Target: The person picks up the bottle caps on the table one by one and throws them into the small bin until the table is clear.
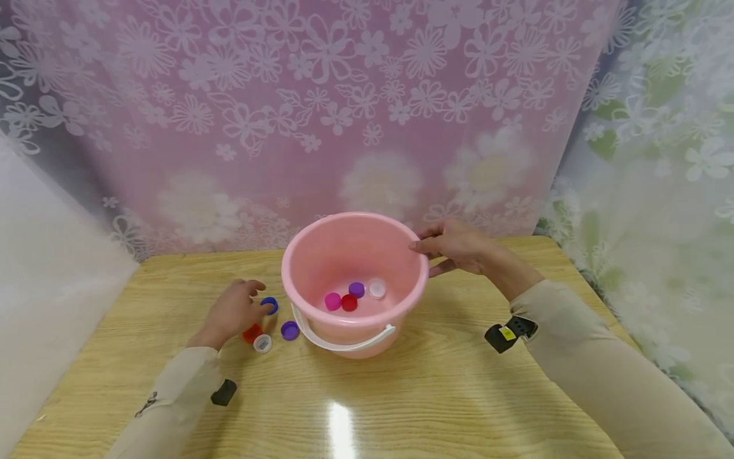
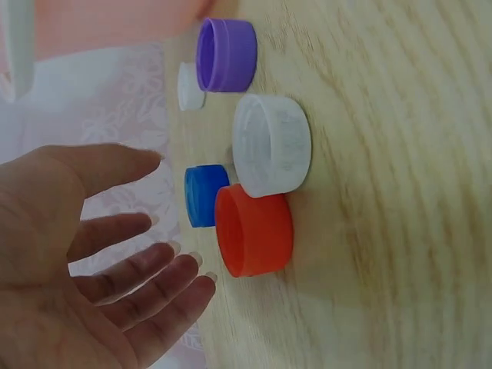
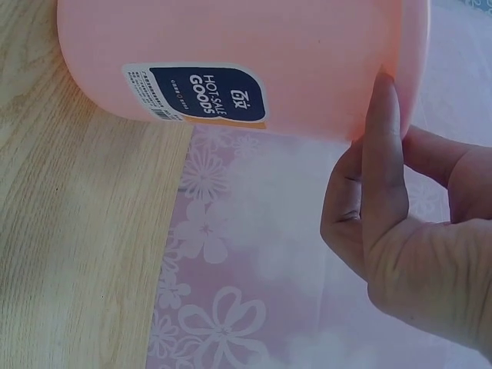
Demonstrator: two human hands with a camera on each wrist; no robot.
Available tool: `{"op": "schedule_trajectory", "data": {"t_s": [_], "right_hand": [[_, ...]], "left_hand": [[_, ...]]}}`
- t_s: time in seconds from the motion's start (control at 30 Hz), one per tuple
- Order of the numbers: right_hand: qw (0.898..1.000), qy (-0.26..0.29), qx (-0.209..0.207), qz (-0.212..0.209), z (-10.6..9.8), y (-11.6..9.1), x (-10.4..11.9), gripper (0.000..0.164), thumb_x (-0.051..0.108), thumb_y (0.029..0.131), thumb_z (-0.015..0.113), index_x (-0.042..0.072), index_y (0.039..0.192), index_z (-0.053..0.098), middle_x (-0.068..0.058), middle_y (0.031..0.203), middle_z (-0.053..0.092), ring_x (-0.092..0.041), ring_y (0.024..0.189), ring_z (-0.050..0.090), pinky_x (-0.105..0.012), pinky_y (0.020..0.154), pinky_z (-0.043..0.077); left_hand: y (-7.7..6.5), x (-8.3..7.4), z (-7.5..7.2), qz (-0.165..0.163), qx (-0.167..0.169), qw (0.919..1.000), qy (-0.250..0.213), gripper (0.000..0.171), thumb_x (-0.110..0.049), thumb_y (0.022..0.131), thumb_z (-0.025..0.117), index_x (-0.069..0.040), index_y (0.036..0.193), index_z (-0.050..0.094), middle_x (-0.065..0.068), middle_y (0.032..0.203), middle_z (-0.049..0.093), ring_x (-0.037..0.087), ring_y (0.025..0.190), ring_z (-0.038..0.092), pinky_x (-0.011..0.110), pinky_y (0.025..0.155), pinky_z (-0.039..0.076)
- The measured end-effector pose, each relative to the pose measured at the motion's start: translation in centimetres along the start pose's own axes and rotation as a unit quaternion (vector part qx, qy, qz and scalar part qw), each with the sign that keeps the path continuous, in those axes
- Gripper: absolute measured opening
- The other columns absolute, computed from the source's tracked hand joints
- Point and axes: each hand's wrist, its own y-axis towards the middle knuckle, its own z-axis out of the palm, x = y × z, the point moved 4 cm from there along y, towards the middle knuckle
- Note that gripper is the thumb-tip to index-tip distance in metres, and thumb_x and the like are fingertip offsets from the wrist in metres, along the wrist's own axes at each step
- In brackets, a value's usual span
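Observation:
My right hand (image 1: 459,245) grips the rim of a pink bucket (image 1: 367,245), thumb over the edge and fingers against the outside wall. Inside, on the bottom, lie bottle caps: a magenta cap (image 1: 332,301), a red cap (image 1: 349,303), a purple cap (image 1: 357,290) and a white cap (image 1: 376,289). Left of the bucket my left hand (image 1: 234,310) hovers with relaxed, spread fingers, its thumb and fingertips close to a blue cap (image 2: 206,196). An orange-red cap (image 2: 257,234), a white cap (image 2: 278,146) and a purple cap (image 2: 229,55) lie beside it on the table.
The bucket's white handle (image 1: 344,347) hangs down at its front. A small white cap (image 2: 190,86) lies farther back on the wooden table (image 1: 447,395). Flowered curtains (image 1: 367,127) hang behind the table and at its right side.

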Motion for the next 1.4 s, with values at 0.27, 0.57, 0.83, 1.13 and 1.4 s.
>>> {"op": "schedule_trajectory", "data": {"t_s": [0.27, 0.57, 0.83, 1.13, 1.4], "right_hand": [[1.0, -0.003, -0.004, -0.002, 0.0, 0.0, 0.0, 0.041, 0.015, 0.096, 0.06, -0.003, 0.131, 0.051, -0.023, 0.115, 0.056, -0.03, 0.098, 0.063, -0.04, 0.076, 0.058], [1.0, 0.002, -0.003, -0.003, -0.1, 0.0, -0.2, 0.04, 0.016, 0.096, 0.06, -0.003, 0.131, 0.052, -0.023, 0.113, 0.057, -0.029, 0.095, 0.064, -0.04, 0.076, 0.058], [1.0, 0.006, -0.005, -0.002, -0.1, 0.0, -0.1, 0.04, 0.016, 0.096, 0.06, -0.003, 0.13, 0.053, -0.022, 0.111, 0.058, -0.027, 0.092, 0.065, -0.04, 0.076, 0.058], [1.0, 0.023, -0.005, 0.002, -0.4, -0.2, -0.3, 0.042, 0.016, 0.096, 0.059, -0.005, 0.132, 0.05, -0.021, 0.113, 0.057, -0.024, 0.09, 0.065, -0.04, 0.076, 0.058], [1.0, 0.027, 0.002, 0.0, -0.2, 0.0, -0.4, 0.043, 0.017, 0.096, 0.059, -0.005, 0.133, 0.049, -0.021, 0.114, 0.057, -0.024, 0.092, 0.065, -0.039, 0.077, 0.058]], "left_hand": [[0.8, -0.6, 0.5, 0.003, 0.01, 0.9988, 0.047, 0.045, -0.023, 0.086, 0.07, 0.002, 0.121, 0.06, 0.024, 0.113, 0.057, 0.037, 0.097, 0.058, 0.049, 0.078, 0.054], [1.6, -1.0, 1.1, 0.021, 0.004, 0.9977, 0.064, 0.034, -0.019, 0.085, 0.071, 0.003, 0.111, 0.065, 0.02, 0.104, 0.061, 0.034, 0.092, 0.059, 0.049, 0.08, 0.053], [1.8, -1.3, 1.5, 0.042, 0.005, 0.9971, 0.063, 0.018, -0.01, 0.086, 0.07, 0.0, 0.1, 0.07, 0.013, 0.095, 0.068, 0.032, 0.087, 0.064, 0.048, 0.077, 0.055], [2.1, -1.7, 1.8, 0.045, 0.006, 0.9961, 0.075, 0.008, -0.006, 0.083, 0.066, -0.003, 0.09, 0.07, 0.004, 0.079, 0.062, 0.019, 0.065, 0.053, 0.034, 0.059, 0.046], [2.5, -1.6, 1.6, 0.036, 0.005, 0.9948, 0.095, 0.018, -0.007, 0.079, 0.069, 0.0, 0.095, 0.07, 0.011, 0.088, 0.067, 0.03, 0.079, 0.063, 0.044, 0.07, 0.054]]}}
